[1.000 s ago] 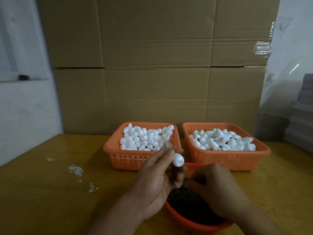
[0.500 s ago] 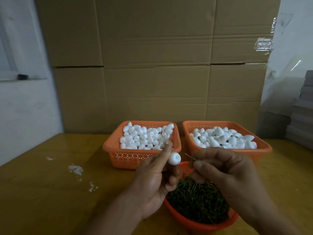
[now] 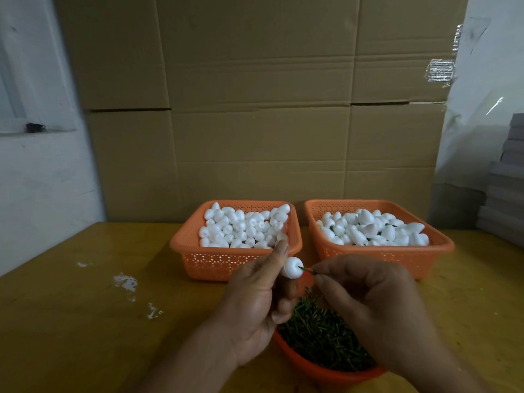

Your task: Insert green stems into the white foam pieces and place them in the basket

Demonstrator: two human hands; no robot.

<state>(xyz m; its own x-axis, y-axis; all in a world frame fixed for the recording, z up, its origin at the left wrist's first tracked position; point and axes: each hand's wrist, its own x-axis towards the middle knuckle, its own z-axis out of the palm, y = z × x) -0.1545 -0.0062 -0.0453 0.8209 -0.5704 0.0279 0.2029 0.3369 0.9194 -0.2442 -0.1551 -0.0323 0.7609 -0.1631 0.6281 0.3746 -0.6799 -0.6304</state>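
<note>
We hold one white foam piece [image 3: 292,267] pinched in the fingertips of our left hand [image 3: 255,307], its flat end turned toward 3 o'clock. Our right hand [image 3: 365,304] pinches a green stem [image 3: 305,269] between thumb and forefinger, and the stem's tip sits at the small dimple in the foam, touching it or just entering.

To seat it well, we judge we should keep the stem in line with the foam's long axis and push straight toward 9 o'clock, gripping close to the tip so the thin stem does not bend, while the left fingers brace the foam from behind without crushing it.

Below our hands, at 6 o'clock, an orange bowl [image 3: 326,371] holds the loose stems [image 3: 320,336]. At 11 o'clock the left basket [image 3: 215,259] is full of foam pieces; at 1 o'clock the right basket [image 3: 377,258] holds more, a few seemingly with dark stems.

All stand on a yellow-brown wooden table [image 3: 71,321] flecked with white crumbs [image 3: 124,280]. Cardboard sheets [image 3: 261,109] stand behind, with a white wall [image 3: 37,180] at 9 o'clock.
</note>
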